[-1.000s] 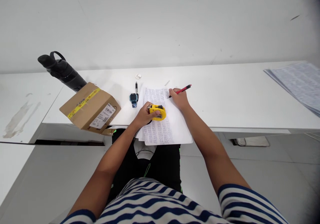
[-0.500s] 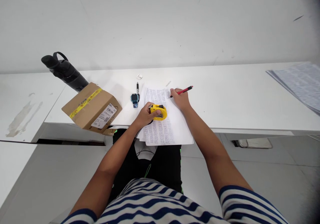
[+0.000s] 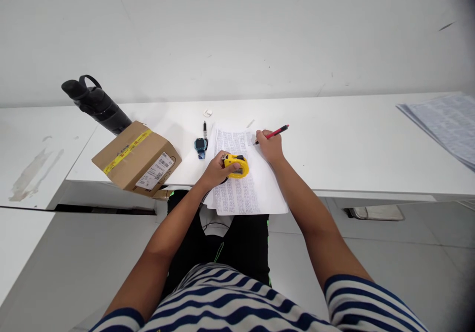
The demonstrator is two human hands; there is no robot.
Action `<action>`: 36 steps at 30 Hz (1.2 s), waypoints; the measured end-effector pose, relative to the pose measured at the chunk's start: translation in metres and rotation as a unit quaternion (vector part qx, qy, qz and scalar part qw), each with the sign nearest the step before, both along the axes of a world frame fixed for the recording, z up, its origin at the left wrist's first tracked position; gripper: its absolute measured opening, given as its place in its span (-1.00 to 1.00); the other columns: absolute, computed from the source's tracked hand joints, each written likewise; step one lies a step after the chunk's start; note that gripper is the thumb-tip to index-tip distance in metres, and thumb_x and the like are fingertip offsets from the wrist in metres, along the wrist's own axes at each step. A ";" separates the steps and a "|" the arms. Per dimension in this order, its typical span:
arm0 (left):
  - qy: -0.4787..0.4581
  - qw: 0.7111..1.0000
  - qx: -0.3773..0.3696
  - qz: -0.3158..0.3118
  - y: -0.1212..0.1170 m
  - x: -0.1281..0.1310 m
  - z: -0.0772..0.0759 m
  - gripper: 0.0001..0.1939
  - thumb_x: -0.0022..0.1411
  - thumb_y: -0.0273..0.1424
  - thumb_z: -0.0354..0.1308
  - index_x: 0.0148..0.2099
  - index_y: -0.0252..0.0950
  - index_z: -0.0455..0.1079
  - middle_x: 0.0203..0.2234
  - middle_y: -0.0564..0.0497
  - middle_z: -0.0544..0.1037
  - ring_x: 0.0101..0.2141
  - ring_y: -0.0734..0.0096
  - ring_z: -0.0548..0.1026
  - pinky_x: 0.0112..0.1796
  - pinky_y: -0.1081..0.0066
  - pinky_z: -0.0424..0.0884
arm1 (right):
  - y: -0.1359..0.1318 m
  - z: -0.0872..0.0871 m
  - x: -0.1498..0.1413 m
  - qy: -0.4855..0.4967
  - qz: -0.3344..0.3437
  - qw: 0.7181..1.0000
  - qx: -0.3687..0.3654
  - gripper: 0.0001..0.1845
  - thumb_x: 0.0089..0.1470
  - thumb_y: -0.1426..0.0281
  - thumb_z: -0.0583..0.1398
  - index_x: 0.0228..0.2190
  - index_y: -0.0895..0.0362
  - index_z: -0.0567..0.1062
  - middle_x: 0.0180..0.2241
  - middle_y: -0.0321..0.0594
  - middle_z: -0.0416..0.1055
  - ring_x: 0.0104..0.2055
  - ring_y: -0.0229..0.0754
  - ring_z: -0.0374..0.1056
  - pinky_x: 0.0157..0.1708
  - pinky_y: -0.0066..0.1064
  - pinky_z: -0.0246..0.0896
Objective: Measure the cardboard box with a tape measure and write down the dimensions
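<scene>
My left fingers (image 3: 233, 166) clamp the yellow tape measure (image 3: 239, 166) mid-frame; my right fingers (image 3: 263, 137) pinch the red pen (image 3: 276, 132), tip below-left.

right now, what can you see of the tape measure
The tape measure has a rounded yellow case, plastic by the look of it, with a black part on top and a greyish patch on its side. The left hand grips one end, thumb across the side, above the written part of the paper. No drawn-out blade can be made out, nor whether the case touches the paper.
</scene>
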State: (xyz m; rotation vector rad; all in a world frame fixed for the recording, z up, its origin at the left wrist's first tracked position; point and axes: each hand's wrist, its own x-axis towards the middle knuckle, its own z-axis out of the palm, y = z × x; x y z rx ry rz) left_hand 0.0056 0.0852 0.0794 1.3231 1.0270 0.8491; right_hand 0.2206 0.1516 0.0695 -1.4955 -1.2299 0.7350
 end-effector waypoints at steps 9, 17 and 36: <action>-0.008 1.000 0.012 -0.011 0.002 -0.004 -0.006 -0.48 0.05 -0.02 0.35 -0.14 -0.25 0.26 -0.39 0.12 0.38 -0.40 0.52 0.39 -0.38 0.49 0.33 | 0.006 -0.010 0.002 -0.095 -0.096 0.991 0.019 -0.62 0.21 0.17 0.06 -0.55 0.09 0.35 -0.47 -0.25 0.37 -0.38 -0.20 0.26 -0.25 -0.30 0.22; 0.022 0.998 0.051 0.007 -0.003 -0.006 -0.007 -0.43 0.15 0.15 0.16 -0.16 -0.28 0.23 -0.38 0.06 0.42 -0.38 0.44 0.45 -0.36 0.43 0.36 | 0.014 -0.025 0.000 -0.232 -0.034 0.972 0.012 -0.59 0.04 0.41 0.07 -0.06 0.02 0.49 -0.02 -0.11 0.32 -0.23 -0.10 0.34 -0.28 -0.28 0.23; -0.011 0.863 0.429 0.265 -0.061 -0.047 0.036 -0.25 0.05 0.29 0.09 -0.01 -0.25 0.32 -0.16 -0.17 0.55 -0.08 0.14 0.54 0.02 0.09 0.41 | -0.135 0.073 -0.116 0.184 0.388 0.903 0.028 -0.10 0.02 -0.30 0.10 0.21 -0.03 0.27 0.21 -0.04 0.30 0.17 0.07 0.32 0.13 -0.03 0.27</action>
